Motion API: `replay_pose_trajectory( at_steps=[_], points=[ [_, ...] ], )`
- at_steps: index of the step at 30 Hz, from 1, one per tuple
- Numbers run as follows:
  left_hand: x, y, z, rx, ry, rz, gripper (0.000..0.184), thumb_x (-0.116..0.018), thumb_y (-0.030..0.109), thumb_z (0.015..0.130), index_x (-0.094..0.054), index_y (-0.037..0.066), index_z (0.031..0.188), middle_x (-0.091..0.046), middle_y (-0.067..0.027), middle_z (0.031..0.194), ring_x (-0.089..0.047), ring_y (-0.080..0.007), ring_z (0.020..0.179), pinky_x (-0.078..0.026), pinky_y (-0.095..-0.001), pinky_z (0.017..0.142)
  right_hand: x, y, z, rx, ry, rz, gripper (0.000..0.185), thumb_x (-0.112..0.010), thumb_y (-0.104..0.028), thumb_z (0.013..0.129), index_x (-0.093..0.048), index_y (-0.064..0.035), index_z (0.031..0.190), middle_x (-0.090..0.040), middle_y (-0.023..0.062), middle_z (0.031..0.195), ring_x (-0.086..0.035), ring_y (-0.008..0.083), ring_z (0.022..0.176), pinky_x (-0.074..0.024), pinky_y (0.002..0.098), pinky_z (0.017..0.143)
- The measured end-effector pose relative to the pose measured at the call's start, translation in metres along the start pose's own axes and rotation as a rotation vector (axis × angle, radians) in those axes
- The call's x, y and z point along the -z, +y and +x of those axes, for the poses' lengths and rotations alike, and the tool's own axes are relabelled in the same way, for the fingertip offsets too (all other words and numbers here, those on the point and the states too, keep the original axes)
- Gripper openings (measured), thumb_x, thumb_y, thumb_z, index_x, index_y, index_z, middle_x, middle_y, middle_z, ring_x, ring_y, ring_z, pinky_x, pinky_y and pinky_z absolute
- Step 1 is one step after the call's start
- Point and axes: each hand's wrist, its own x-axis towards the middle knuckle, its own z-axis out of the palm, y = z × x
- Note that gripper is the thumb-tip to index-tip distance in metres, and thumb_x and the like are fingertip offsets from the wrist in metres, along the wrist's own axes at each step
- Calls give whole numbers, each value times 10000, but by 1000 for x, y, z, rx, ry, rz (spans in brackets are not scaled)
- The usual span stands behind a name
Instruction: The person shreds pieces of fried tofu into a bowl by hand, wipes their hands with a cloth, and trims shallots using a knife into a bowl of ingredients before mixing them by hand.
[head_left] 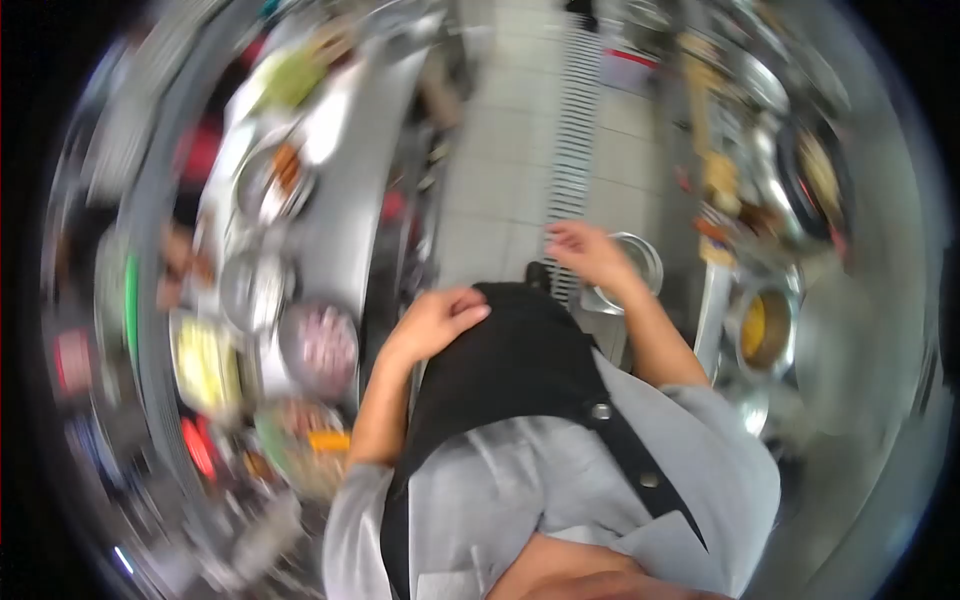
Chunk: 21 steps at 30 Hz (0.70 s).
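Observation:
My left hand (437, 322) rests at the front of my black apron (510, 350), its fingers loosely bent and the thumb apart, with nothing seen in it. My right hand (590, 255) is held out over the floor, fingers loosely stretched and apart, also holding nothing. Just beyond the right wrist is a round metal pot (650, 262), partly hidden by the hand and forearm. Motion smears much of the view.
A steel counter (345, 200) on the left bears a bowl of pinkish-purple pieces (320, 345), a container of pale yellow pieces (205, 365) and other bowls. On the right stands a pot with yellow contents (765, 330). A drain grate (577, 110) runs along the tiled floor (510, 130).

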Motion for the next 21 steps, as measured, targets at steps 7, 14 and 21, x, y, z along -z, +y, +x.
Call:
replay_pose_trajectory(
  at_steps=[7,14,21],
  points=[
    [-18,-74,-227,4,304,-585,376,-747,153,986,-652,27,1328,-745,-121,1232,-708,-194,1114,-549,-342,995,-152,-44,-11,147,-140,189,118,-727,-107,962,-672,-34,888,-703,35,925,-610,95,836,-513,280,778],
    [-83,-125,-379,123,794,-870,363,-731,104,985,-653,14,1328,-731,-98,1250,-693,-151,1109,-545,-313,991,-310,-177,-49,413,-629,23,420,-708,-53,928,-684,-84,1346,-738,63,1166,-649,128,932,-538,300,847],
    [-113,-137,-426,292,1378,-762,349,-725,85,980,-661,19,1316,-718,-54,1235,-654,-113,1094,-530,-291,966,-436,-258,-93,789,-927,-328,517,-819,-245,860,-687,-80,1331,-753,143,1139,-745,244,1014,-586,354,861]
  ],
)
